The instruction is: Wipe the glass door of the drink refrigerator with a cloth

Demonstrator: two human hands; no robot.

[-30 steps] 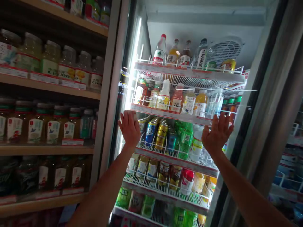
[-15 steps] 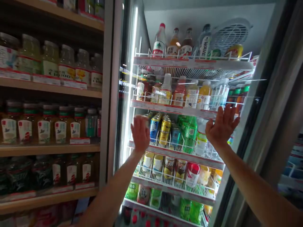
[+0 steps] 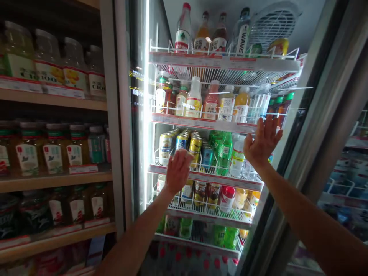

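Note:
A lit glass-fronted cooler holds rows of drinks on white wire shelves [image 3: 198, 176]. My left hand [image 3: 178, 171], empty with fingers spread, is raised in front of the can shelf, near the gold cans [image 3: 195, 147] and a white can [image 3: 166, 147]. Higher and to the right, my right hand [image 3: 262, 141] is also empty, its fingers apart, before the second shelf's right edge. Green bottles [image 3: 224, 151] stand between the two hands, beside a small blue can [image 3: 207, 156]. Whether either palm touches the glass, I cannot tell.
Wooden shelves [image 3: 57, 180] with bottled drinks stand on the left, beyond a grey metal frame [image 3: 115, 115]. A metal door frame [image 3: 322, 145] runs along the right side, with more stocked shelves past it. Upright bottles [image 3: 183, 32] fill the cooler's top shelf.
The view has shifted, so the cooler and shelves appear further left and higher. My left hand has moved right, from the can shelf's left end towards the gold cans. My right hand remains raised and open.

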